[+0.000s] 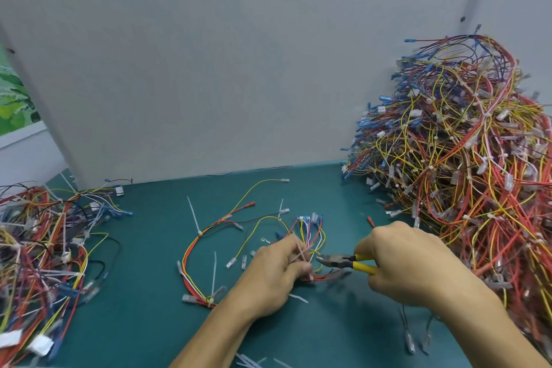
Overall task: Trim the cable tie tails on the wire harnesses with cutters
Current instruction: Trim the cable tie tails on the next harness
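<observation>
Here, left hand (268, 275) fingers (291, 249) pinch a wire harness (310, 233); right hand (412, 266) fingers (366, 243) clamp the cutters (343, 260).

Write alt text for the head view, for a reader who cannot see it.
A person's right hand grips yellow-handled cutters, their nose aimed at a white cable tie tail on the wire harness that the left hand holds on a green mat. A tall pile of harnesses stands at the right, a smaller tangle at the left.

Matt green mat (155, 293); cutters (343, 260) with metal head, glossy yellow handles.
</observation>
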Demonstrator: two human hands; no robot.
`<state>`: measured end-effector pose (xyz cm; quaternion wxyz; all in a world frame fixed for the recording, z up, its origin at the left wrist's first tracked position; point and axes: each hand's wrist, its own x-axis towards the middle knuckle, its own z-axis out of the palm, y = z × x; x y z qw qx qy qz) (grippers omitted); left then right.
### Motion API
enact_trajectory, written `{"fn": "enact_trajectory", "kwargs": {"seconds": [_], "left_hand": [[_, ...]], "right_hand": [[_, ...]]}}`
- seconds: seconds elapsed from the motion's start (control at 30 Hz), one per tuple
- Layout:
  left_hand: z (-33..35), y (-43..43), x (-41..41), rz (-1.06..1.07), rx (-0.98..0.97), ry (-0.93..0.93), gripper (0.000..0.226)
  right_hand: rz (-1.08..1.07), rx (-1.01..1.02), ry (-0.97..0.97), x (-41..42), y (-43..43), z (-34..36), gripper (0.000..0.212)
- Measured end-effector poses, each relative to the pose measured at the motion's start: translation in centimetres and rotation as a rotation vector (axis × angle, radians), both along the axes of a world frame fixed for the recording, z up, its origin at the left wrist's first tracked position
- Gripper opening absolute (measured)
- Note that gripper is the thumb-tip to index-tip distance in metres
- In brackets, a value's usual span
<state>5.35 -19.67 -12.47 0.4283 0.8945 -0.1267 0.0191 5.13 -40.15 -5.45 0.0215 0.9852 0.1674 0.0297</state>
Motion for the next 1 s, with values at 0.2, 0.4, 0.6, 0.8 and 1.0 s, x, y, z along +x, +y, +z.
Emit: {"fn": "enact_trajectory", "kwargs": {"seconds": [0.2,0.4,0.6,0.8,1.0], "left_hand": [[0.1,-0.1,0.1,0.003,-0.010,0.027,0.010],[0.2,-0.1,0.1,0.014,0.016,0.024,0.013],[0.3,-0.1,0.1,0.017,0.011,0.031,0.013],[0.2,-0.1,0.3,0.032,0.023,0.050,0.009],[0.2,-0.1,0.4,0.040,0.040,0.040,0.008]], "right_hand": [[0.023,-0.060,0.045,-0.4,0.5,-0.4,0.032],[0.034,-0.085,0.046,-0.2,0.8,-0.7,0.030],[0.042,-0.091,0.030,-0.2,0.8,-0.9,0.029],[0.107,-0.101,-0.007,-0.1,1.1,-1.2,0.028],[0.106,-0.098,-0.043,0.0,1.1,-1.3,0.029]]}}
